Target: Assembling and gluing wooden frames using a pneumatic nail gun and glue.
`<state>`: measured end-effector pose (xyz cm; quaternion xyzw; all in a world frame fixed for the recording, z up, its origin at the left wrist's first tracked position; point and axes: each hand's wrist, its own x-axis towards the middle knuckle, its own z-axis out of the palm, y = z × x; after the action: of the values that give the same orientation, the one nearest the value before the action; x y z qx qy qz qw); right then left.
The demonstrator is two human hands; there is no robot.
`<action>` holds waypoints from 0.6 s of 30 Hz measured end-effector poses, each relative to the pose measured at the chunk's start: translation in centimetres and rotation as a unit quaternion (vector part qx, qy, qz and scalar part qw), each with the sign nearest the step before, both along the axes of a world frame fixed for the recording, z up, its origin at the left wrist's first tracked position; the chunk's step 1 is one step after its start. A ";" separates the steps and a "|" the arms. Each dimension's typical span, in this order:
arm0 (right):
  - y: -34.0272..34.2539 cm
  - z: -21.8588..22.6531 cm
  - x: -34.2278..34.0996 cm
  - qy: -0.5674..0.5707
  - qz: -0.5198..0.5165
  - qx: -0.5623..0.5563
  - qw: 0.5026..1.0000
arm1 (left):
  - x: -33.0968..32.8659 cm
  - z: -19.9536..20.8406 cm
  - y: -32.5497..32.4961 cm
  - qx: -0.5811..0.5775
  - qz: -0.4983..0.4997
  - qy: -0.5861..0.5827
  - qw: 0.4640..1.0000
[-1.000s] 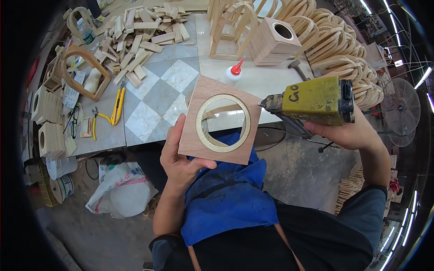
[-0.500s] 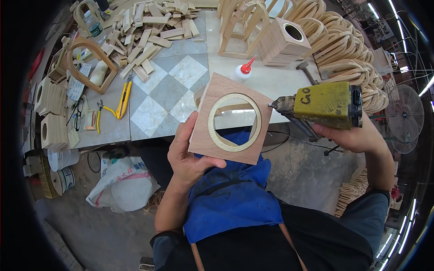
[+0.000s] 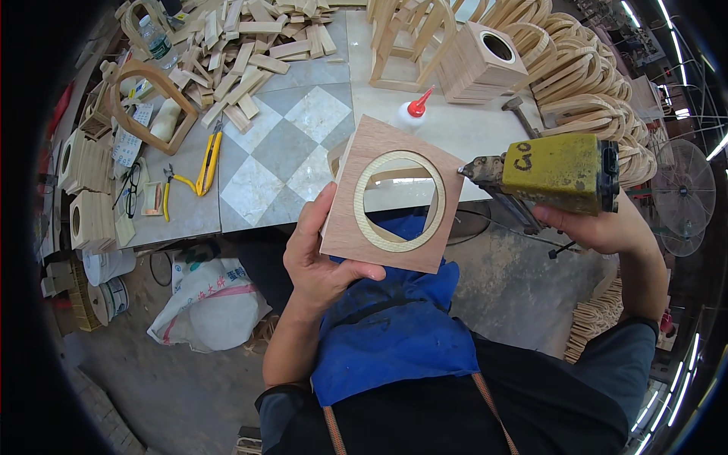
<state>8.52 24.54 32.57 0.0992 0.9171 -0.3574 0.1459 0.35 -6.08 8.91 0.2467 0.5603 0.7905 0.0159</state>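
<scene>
My left hand (image 3: 315, 262) grips the lower left side of a square reddish-brown wooden box (image 3: 345, 227), held up off the table's front edge. Its facing side has a large round hole lined with a pale ring (image 3: 359, 199). Thumb lies along the near edge, while the fingers go round behind and are partly hidden. A worn yellow nail gun (image 3: 557, 174) is in my right hand (image 3: 588, 227), which is wrapped round its handle. The gun's metal nose meets the box's face near its right-hand corner; whether it presses hard I cannot tell.
Beyond the box stand a red-capped glue bottle (image 3: 412, 111), a hammer (image 3: 519, 115) and another holed box (image 3: 478, 72). Arched frames (image 3: 584, 83) are piled at right, wood offcuts (image 3: 250, 72) at the back left. Yellow cutter (image 3: 208, 163) and pliers (image 3: 174, 182) lie left.
The box and the nail gun have shifted very slightly right in the view, as the table has too. The nose stays at the same corner, and both grips are unchanged.
</scene>
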 end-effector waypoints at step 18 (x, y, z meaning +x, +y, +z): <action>0.0 -1.4 1.7 0.118 0.052 -0.026 0.991 | -2.8 -1.6 -4.2 0.053 0.049 -0.096 0.993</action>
<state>10.24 24.50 31.19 0.0049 0.9223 -0.3822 0.0580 -2.44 -10.23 7.33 0.1424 0.5249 0.8390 0.0182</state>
